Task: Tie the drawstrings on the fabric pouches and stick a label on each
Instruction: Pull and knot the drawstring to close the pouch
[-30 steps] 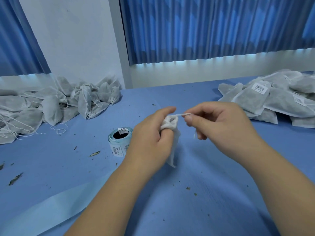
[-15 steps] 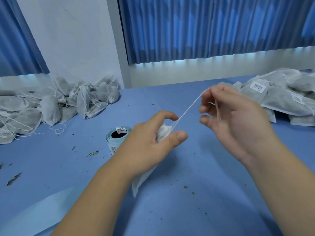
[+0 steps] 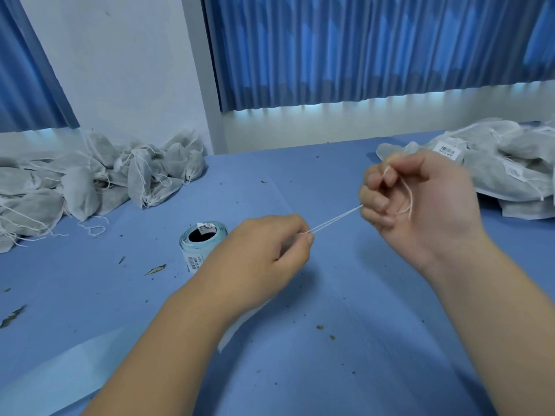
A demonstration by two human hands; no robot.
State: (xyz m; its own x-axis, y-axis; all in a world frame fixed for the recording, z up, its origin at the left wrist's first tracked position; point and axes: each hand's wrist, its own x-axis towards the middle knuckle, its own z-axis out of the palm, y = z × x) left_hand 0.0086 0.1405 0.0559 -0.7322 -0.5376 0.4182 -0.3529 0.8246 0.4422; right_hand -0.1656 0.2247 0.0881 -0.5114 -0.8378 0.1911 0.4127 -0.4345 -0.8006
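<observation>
— Drawstring (image 3: 336,219) first: where does it run?
— Taut, as a doubled cord, from the left grip (image 3: 270,250) up and across to the right grip (image 3: 420,202). Both are raised above the blue surface (image 3: 345,370).
— And how do the grips stand?
— Left thumb and forefinger pinch the cord's lower end. The pouch (image 3: 229,336) is mostly hidden under that hand, with only a pale corner showing below the wrist. The right fingers are curled around the cord, and its loose end loops across the palm.
— What else lies about?
— A label roll (image 3: 201,240) stands just left of the left grip. Grey pouches (image 3: 90,181) with trailing strings are heaped at the far left, and labelled pouches (image 3: 495,172) are piled beyond the right grip.
</observation>
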